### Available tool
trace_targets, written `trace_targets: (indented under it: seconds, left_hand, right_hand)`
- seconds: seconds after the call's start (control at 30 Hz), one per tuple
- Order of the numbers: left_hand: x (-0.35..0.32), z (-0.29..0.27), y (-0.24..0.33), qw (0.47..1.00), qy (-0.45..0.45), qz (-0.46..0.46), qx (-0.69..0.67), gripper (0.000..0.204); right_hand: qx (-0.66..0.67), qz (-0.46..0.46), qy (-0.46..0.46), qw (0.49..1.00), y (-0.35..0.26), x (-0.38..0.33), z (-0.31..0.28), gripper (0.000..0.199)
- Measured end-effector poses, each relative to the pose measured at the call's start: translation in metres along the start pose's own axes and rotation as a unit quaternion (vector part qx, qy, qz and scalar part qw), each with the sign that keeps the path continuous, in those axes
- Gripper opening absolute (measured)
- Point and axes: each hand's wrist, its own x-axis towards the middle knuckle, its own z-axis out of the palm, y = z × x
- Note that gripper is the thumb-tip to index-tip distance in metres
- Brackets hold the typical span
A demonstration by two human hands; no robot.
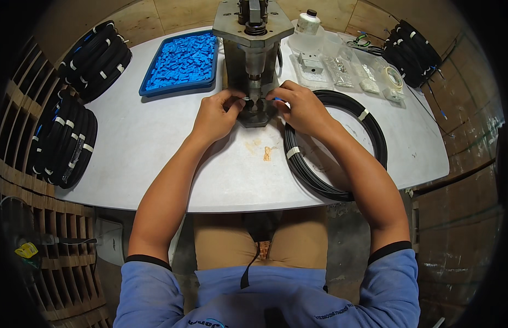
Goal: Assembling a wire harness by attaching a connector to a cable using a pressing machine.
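A metal bench press [255, 82] stands upright at the far middle of the table, its ram pointing down at a small base. My left hand [217, 116] is at the left side of the ram's lower end, thumb and fingers pinched together; what they hold is too small to tell. On the other side, my right hand [303, 106] pinches a small blue piece [277, 99] close to the ram. Whether it is a loose part or a wire end is unclear. Beneath my right forearm lies a coil of black cable [380, 134] bound with pale tape.
A dark blue tray [180, 91] full of small blue plastic pieces [183, 60] sits left of the press. Black cable coils [73, 139] are stacked at the left edge, more [410, 52] at the far right. A white bottle [308, 23], clear bags [339, 72] and a tape roll [394, 77] stand behind.
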Motion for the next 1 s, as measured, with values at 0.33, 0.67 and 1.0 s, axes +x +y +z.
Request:
trace_targets:
  seconds: [0.33, 0.67, 1.0]
  left_hand:
    - [0.0002, 0.0002, 0.0009, 1.000, -0.003, 0.001, 0.006, 0.022]
    - [-0.0010, -0.0008, 0.0022, 1.000, 0.002, 0.010, -0.002, 0.022]
    - [-0.0005, -0.0005, 0.0006, 1.000, 0.003, 0.001, 0.004, 0.019]
  right_hand:
    - [0.004, 0.009, -0.002, 1.000, 0.0003, -0.0006, -0.0003, 0.024]
    - [0.001, 0.019, -0.017, 1.000, -0.0018, 0.0004, -0.0014, 0.024]
    - [-0.008, 0.009, -0.016, 1.000, 0.0002, 0.0002, 0.0005, 0.023]
